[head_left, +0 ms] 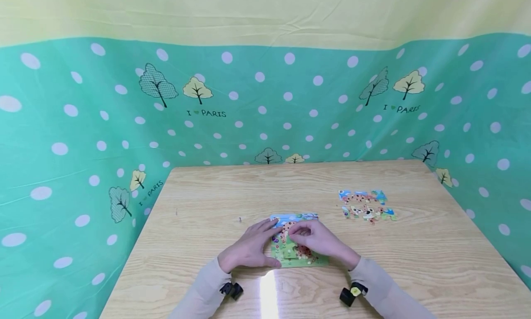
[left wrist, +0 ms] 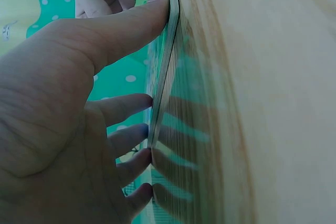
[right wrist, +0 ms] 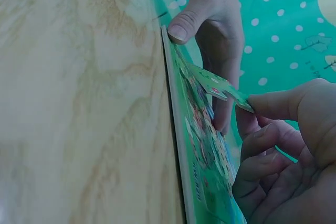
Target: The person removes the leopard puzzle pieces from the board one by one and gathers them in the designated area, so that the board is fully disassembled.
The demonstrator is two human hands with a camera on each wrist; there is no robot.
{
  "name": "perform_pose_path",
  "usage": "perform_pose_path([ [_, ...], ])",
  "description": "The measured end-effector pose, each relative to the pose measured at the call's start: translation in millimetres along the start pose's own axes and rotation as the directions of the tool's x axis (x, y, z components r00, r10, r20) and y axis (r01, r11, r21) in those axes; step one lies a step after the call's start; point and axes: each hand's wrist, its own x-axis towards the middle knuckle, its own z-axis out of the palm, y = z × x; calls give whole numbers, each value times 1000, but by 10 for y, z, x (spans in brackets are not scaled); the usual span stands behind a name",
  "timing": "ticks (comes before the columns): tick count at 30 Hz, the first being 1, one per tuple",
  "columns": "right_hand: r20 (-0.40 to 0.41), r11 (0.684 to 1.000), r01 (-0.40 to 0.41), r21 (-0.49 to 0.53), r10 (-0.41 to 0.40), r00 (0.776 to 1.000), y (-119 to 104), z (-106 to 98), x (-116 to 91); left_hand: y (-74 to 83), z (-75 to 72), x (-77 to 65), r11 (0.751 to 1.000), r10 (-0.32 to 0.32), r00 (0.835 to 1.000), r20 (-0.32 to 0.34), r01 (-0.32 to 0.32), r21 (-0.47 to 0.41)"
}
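A jigsaw puzzle board (head_left: 304,264) with a green border and a spotted animal picture lies flat on the table. My left hand (head_left: 252,245) rests at its left side with fingers stretched out; in the left wrist view the thumb (left wrist: 139,17) lies on the board's edge and the fingertips touch along it. Over the board, my right hand (head_left: 317,239) pinches a green puzzle piece (right wrist: 212,82) between thumb and forefinger. That piece tilts up from the board, its far end close over the picture near the left thumb. The other right fingers are curled.
Two rows of loose puzzle pieces, an upper one (head_left: 361,197) and a lower one (head_left: 368,213), lie toward the back right of the wooden table (head_left: 199,194). A tiny grey object (head_left: 239,219) sits left of the board. Polka-dot cloth (head_left: 249,139) hangs behind and at the sides.
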Motion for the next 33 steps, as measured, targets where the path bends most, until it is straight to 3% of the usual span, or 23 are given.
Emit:
perform_pose_path([
  [11, -36, 1000, -21, 12, 22, 999, 61, -191, -23, -18, 14, 15, 1000, -3, 1000, 1, 3, -2],
  [26, -101, 991, -115, 70, 121, 988, 203, -489, -184, -1, 13, 9, 1000, -10, 1000, 2, 10, -17],
  [33, -161, 988, -153, 16, 153, 975, 266, -624, -271, 11, 11, 7, 1000, -15, 1000, 4, 15, -15],
])
